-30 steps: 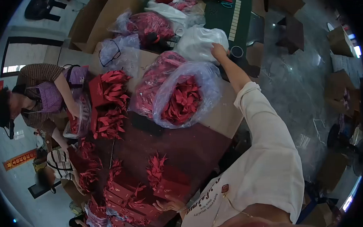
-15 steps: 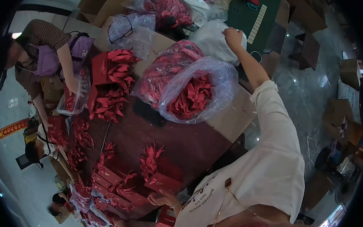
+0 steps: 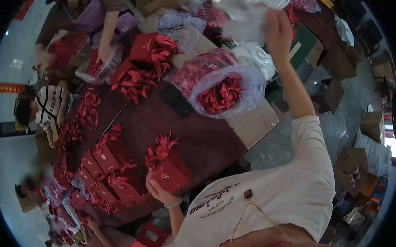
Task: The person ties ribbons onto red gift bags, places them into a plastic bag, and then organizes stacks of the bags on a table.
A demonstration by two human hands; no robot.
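My left hand (image 3: 163, 193) is at the near left side of a red box (image 3: 171, 173) with gold print, its fingers curled against the box's edge. Red ribbon strips (image 3: 161, 150) spill from the far end of that box. Stretched out over the far side of the table, my right hand (image 3: 279, 35) is blurred by motion, its fingers closed on a white plastic bag (image 3: 249, 28). Below that hand lies more white plastic (image 3: 253, 58). A clear bag (image 3: 255, 98) full of red ribbons (image 3: 220, 94) stands close by, its mouth open towards me.
Several red boxes (image 3: 105, 157) with ribbons stand on the dark red table (image 3: 208, 143) at left. A black flat object (image 3: 175, 100) lies beside the clear bag. Glasses (image 3: 170, 22) rest on plastic at the back. Co-workers (image 3: 53, 102) work along the far left side.
My right hand has risen up and away, drawing the white plastic with it. My left hand has come up against the red box. The whole view has shifted.
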